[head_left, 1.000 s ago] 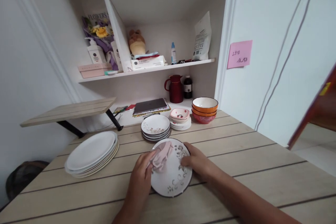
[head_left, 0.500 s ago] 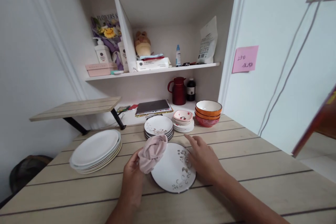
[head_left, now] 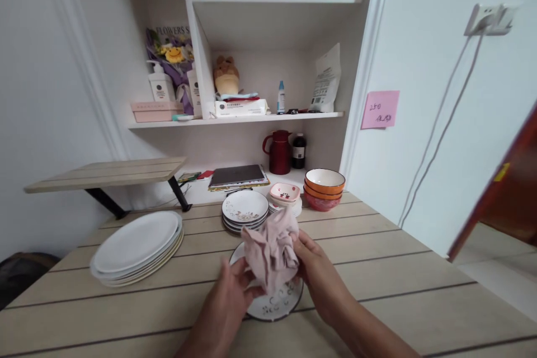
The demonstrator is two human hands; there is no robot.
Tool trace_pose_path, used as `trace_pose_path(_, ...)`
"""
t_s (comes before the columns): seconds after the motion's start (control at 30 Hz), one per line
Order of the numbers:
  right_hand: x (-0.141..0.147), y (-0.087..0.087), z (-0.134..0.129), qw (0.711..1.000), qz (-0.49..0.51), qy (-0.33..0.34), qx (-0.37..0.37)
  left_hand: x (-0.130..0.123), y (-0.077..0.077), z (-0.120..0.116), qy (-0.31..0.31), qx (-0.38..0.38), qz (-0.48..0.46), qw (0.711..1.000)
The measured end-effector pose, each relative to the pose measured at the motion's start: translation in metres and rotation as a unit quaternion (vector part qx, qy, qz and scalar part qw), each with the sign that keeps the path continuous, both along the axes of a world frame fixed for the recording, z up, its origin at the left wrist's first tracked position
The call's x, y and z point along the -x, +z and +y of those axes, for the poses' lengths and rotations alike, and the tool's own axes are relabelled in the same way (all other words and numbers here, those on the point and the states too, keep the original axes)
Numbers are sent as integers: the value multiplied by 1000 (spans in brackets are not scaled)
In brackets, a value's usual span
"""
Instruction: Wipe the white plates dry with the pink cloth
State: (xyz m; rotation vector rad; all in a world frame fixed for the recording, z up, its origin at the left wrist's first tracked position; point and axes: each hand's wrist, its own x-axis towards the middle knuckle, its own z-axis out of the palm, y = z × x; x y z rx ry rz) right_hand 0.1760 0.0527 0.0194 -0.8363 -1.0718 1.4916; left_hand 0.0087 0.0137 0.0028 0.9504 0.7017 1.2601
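Pink, soft-looking crumpled cloth (head_left: 272, 249) is bunched up over a round white plate with a dark rim and brown floral print (head_left: 274, 306), which sits at the near middle of the worktop (head_left: 377, 279). Right hand (head_left: 319, 271) has its fingers clamped on the cloth's right side. Left hand (head_left: 224, 305) is at the near left edge, fingers curled and a bit blurry, so can't tell if they're actually gripping it. The folds are loose and lumpy, and they hide most of the plate's middle, plus a bit of the stuff behind.

The worktop is pale wood-look planks with dark lines. Far side of the plate, there's a stack of matching dark-rimmed floral plates (head_left: 245, 206), then a squarish pink-and-white dish (head_left: 285, 192) on small white plates (head_left: 297, 210), partly blocked by the cloth. Right of those: stacked round bowls, orange over red (head_left: 324, 190). Over on the left is a pile of big, smooth white plates (head_left: 136, 241), near a wooden riser on black metal legs (head_left: 109, 170). Farther back: flat dark grey laptop (head_left: 237, 175) and a deep red jug (head_left: 279, 152).
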Motion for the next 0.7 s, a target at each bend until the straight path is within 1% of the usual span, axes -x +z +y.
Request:
trace_pose_path(0.07,-6,-2,5,1000,7,0,21,5,2,3,-29,-3,-22,999)
trace_pose_path(0.1,-8,-2,5,999,14,12,26,7,2,5,-29,-1,-21,999)
trace_pose_path(0.17,-9,0,2,998,40,48,33,9,-4,9,2,-1,4,1000)
trace_pose_path(0.23,-6,4,-4,993,78,85,38,7,-11,11,40,-16,24,999)
trace_pose_path(0.33,-2,12,-14,982,131,127,41,3,-17,9,57,-25,7,998)
trace_pose_path(0.4,-1,16,-15,978,144,143,46,3,-14,4,61,-11,0,998)
trace_pose_path(0.5,-2,15,-10,977,147,139,65,8,-5,-2,60,-3,-18,998)
trace_pose_path(0.6,-5,11,-3,974,162,136,80,14,4,-3,28,15,-62,998)
trace_pose_path(0.7,-5,10,-2,966,188,144,100,13,8,0,4,27,-78,997)
